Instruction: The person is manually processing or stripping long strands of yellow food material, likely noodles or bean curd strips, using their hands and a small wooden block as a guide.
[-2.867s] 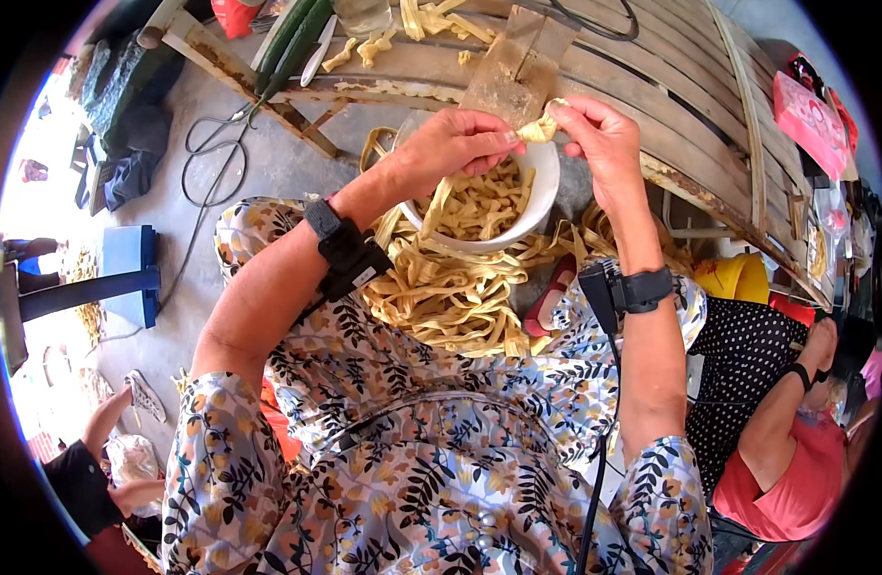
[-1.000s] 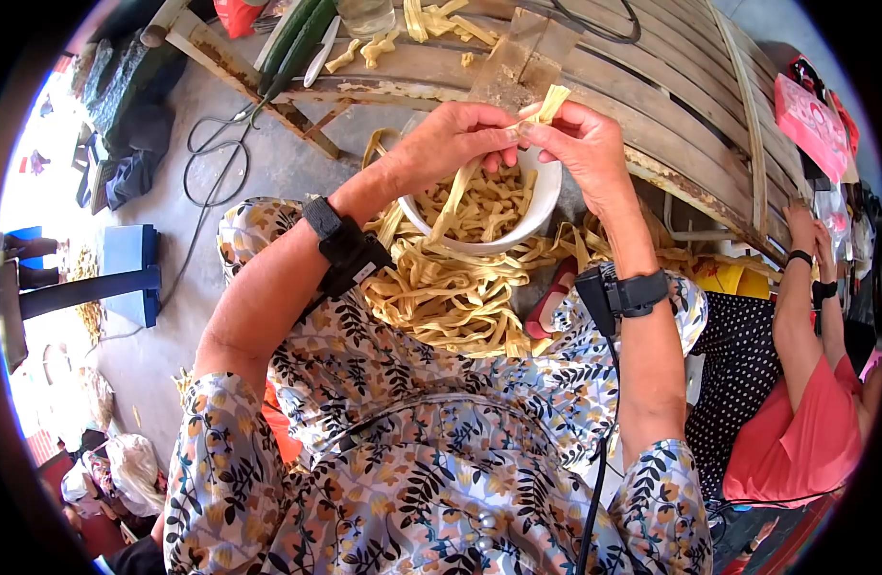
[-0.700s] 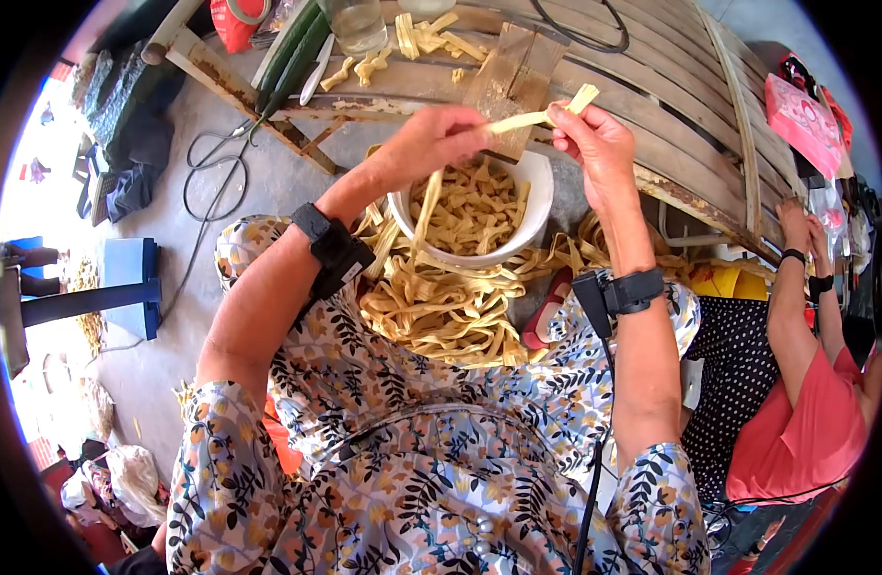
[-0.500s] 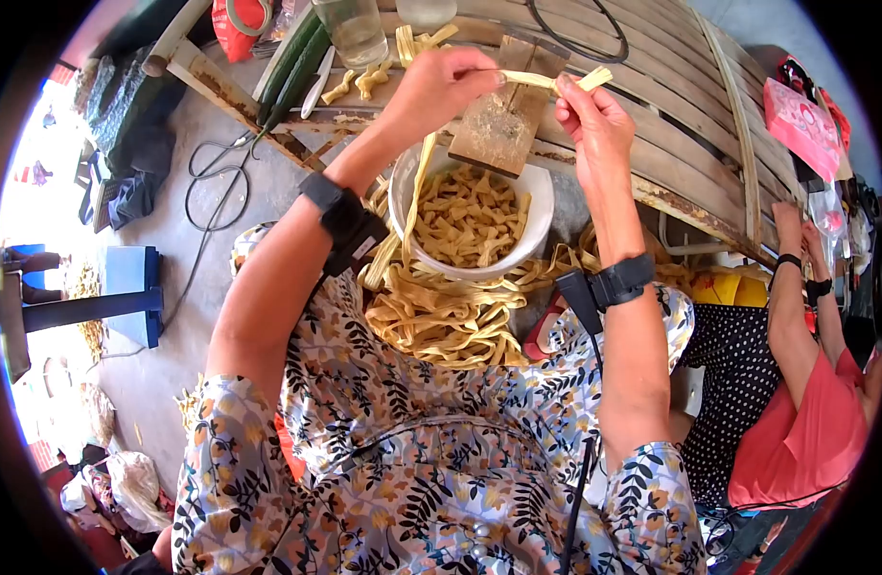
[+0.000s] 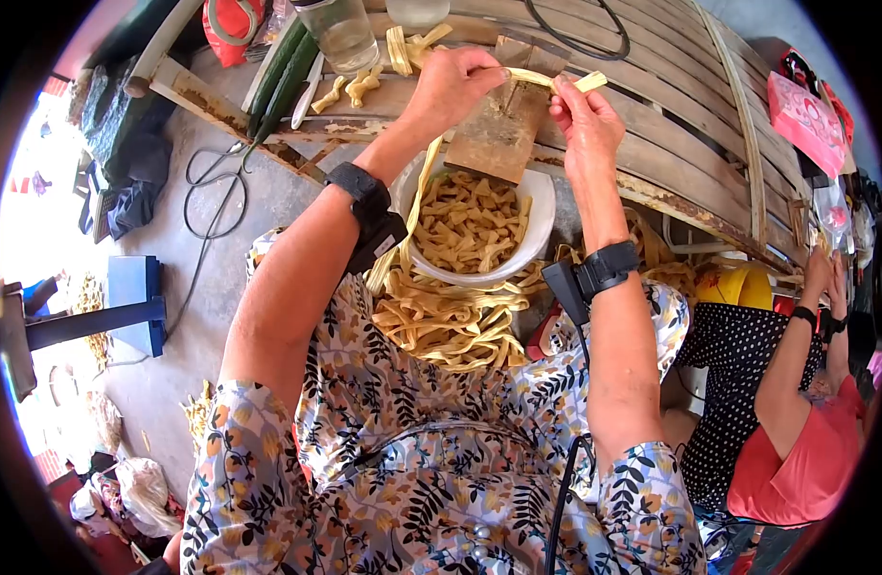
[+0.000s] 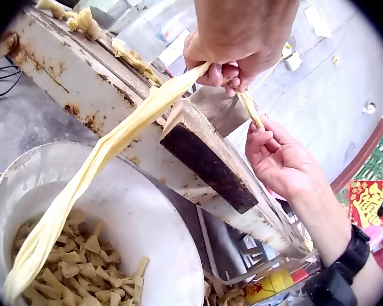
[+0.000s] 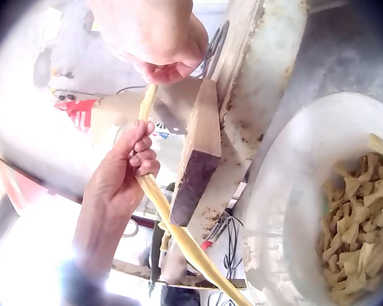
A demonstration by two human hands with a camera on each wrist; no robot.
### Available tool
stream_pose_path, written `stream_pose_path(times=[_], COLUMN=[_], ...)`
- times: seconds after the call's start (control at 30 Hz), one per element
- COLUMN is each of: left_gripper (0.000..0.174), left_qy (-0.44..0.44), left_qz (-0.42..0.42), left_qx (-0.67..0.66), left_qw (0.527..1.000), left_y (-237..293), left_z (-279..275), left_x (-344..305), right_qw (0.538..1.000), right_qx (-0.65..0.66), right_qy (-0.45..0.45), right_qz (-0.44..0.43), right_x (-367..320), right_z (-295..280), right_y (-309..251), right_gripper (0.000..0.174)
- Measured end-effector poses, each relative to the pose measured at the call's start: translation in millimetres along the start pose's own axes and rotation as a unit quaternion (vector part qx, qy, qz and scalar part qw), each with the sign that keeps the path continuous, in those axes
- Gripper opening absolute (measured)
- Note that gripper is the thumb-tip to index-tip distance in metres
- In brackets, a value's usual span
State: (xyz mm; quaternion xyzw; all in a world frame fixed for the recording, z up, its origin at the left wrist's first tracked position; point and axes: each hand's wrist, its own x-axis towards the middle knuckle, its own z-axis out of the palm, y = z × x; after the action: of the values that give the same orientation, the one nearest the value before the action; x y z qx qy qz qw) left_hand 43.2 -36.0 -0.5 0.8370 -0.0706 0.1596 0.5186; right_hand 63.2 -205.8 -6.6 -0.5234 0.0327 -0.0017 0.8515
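A long pale yellow strip (image 6: 118,140) runs between both hands and trails down from the left hand past the white bucket (image 5: 542,225). My left hand (image 5: 451,88) grips the strip in curled fingers, above the bench edge. Close to its right, my right hand (image 5: 591,123) pinches the strip between thumb and fingers, a short flared end sticking out beyond. The stretch between the hands passes over a wooden board (image 5: 494,144) that juts from the bench over the bucket. Inside the bucket lie many short yellow knotted pieces (image 5: 470,225).
The slatted bench (image 5: 671,134) carries a glass jar (image 5: 340,38), green cucumbers (image 5: 286,81), a white-handled knife (image 5: 307,93) and a few yellow pieces (image 5: 362,86). More long strips (image 5: 451,321) pile on the floor by the bucket. Another person (image 5: 796,431) sits at the right.
A small knotted piece between the hands is gone; a flared strip end shows instead. Both hands have risen and spread from the bucket to over the board, drawing the strip taut.
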Motion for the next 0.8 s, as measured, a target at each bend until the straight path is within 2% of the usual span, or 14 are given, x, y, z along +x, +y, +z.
stream_pose_path(times=[0.23, 0.37, 0.43, 0.47, 0.5, 0.57, 0.63, 0.67, 0.7, 0.73, 0.77, 0.8], left_gripper=[0.017, 0.018, 0.018, 0.018, 0.02, 0.023, 0.033, 0.032, 0.032, 0.032, 0.027, 0.026], left_qy=[0.002, 0.005, 0.058, 0.086, 0.063, -0.01, -0.082, -0.099, -0.116, -0.131, -0.156, -0.147], left_qz=[-0.046, -0.083, -0.036, -0.014, -0.065, -0.128, -0.179, -0.197, -0.214, -0.229, -0.229, -0.223], left_qx=[0.009, -0.012, 0.0, 0.006, -0.01, -0.131, -0.24, -0.248, -0.256, -0.264, -0.269, -0.303], left_qw=[0.999, 0.996, 0.998, 0.996, 0.996, 0.983, 0.951, 0.943, 0.936, 0.928, 0.923, 0.915], left_y=[-6, -18, -34, -43, -31, -6, 20, 27, 33, 35, 12, 14], left_z=[3, 8, 8, 7, 0, -14, -24, -27, -29, -32, -30, -32], left_x=[4, 3, 0, -2, -4, -15, -32, -42, -50, -55, -58, -61], right_qw=[1.0, 0.995, 0.981, 0.985, 0.989, 0.992, 0.982, 0.973, 0.946, 0.927, 0.899, 0.865], right_qx=[0.003, -0.1, -0.192, -0.17, -0.146, -0.117, -0.15, -0.165, -0.253, -0.312, -0.368, -0.421], right_qy=[0.004, 0.001, -0.001, -0.003, -0.006, -0.028, -0.101, -0.138, -0.176, -0.205, -0.233, -0.259], right_qz=[0.011, -0.004, -0.029, -0.018, -0.007, 0.026, 0.061, 0.08, 0.097, 0.035, -0.028, -0.092], right_x=[2, 2, -1, -2, -4, -15, -33, -41, -47, -56, -65, -72], right_z=[1, -4, -10, -13, -15, -14, -15, -17, -20, -24, -28, -31], right_y=[5, 10, 15, 12, 7, -11, -28, -31, -31, -30, -27, -26], right_gripper=[0.015, 0.015, 0.014, 0.015, 0.016, 0.017, 0.018, 0.019, 0.02, 0.021, 0.022, 0.023])
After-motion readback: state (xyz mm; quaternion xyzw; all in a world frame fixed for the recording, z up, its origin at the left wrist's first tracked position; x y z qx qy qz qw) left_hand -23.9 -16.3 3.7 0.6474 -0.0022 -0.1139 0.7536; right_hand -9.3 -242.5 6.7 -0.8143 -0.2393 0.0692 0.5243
